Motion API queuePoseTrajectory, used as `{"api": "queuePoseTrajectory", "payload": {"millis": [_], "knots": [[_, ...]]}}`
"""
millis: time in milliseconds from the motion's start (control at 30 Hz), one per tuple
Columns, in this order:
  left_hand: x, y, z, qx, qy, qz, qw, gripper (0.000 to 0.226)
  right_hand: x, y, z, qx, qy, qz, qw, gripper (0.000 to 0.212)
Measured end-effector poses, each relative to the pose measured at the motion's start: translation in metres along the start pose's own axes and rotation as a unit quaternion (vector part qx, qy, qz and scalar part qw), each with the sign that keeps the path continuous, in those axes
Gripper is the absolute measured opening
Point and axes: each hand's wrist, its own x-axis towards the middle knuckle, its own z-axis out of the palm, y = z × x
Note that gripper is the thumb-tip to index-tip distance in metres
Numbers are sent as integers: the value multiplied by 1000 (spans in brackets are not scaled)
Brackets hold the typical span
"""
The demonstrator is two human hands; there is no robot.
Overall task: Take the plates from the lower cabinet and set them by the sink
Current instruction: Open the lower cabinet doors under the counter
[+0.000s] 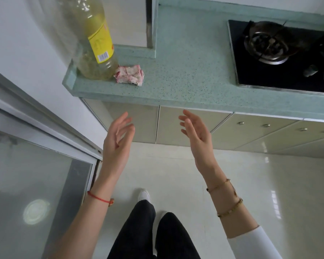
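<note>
Both of my hands are hanging in front of the shut cabinet doors [158,124], the left hand [117,136] and the right hand [195,131] spread wide, palms facing each other, gripping nothing. Plates are not showing anywhere. Above the doors, the desk [185,71] is carrying a bottle [94,43], a rag [130,74] and a stove [284,55].

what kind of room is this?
A home kitchen, most likely. A gas stove is set into a speckled green countertop, closed lower cabinets run beneath it, and a big bottle of yellowish liquid, probably cooking oil, stands at the counter's end.
</note>
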Motion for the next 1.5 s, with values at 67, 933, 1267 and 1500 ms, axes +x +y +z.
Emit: {"api": "queuePoseTrajectory", "payload": {"millis": [67, 933, 1267, 1500], "knots": [[6, -30, 8, 0, 2, 13, 1000, 42, 9, 30, 0, -6, -8, -15, 1000, 32], [194, -241, 98, -170, 50, 152, 972, 36, 201, 259, 74, -16, -66, -293, 954, 36], [205, -225, 93, -259, -7, 111, 960, 18, 207, 243, 84, 8, -53, -267, 962, 34], [196, -228, 92, -283, -22, 110, 952, 29, 200, 237, 79, 52, -77, -225, 970, 33]]}}
